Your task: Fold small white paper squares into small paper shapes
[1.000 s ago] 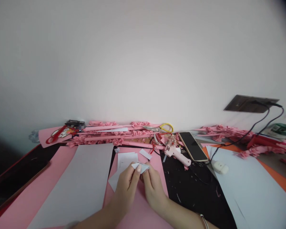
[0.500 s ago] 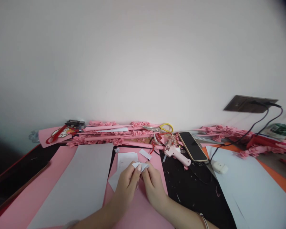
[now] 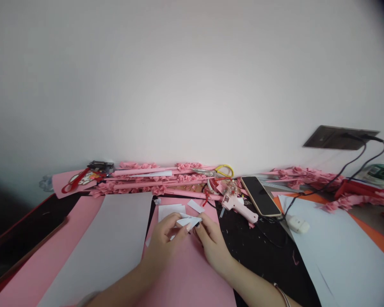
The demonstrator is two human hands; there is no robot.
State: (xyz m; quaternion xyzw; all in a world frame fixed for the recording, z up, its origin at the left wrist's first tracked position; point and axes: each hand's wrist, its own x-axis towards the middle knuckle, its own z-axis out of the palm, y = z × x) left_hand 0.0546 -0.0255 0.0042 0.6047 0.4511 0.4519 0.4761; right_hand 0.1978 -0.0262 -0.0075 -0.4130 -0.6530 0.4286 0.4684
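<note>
A small folded piece of white paper (image 3: 188,221) is pinched between both hands above a pink sheet (image 3: 188,268). My left hand (image 3: 166,236) grips its left side, fingers behind and thumb in front. On the paper's right end, my right hand (image 3: 211,238) is closed with thumb and fingertips; part of the fold is hidden behind them. Just beyond lie several white paper pieces (image 3: 171,209), partly covered by my left hand. A single white strip (image 3: 196,206) rests on the pink sheet past my fingertips.
Pink paper-flower stems (image 3: 153,183) line the wall, with yellow-handled scissors (image 3: 224,171) on top. Right of my hands are a pink glue gun (image 3: 241,209), a phone (image 3: 260,196), a white case (image 3: 297,224) and cords (image 3: 339,172). Large white sheets (image 3: 105,247) lie on both sides.
The folded paper has turned and tilted between my fingers, showing more of its face. My hands have shifted slightly apart, and the view has moved a little.
</note>
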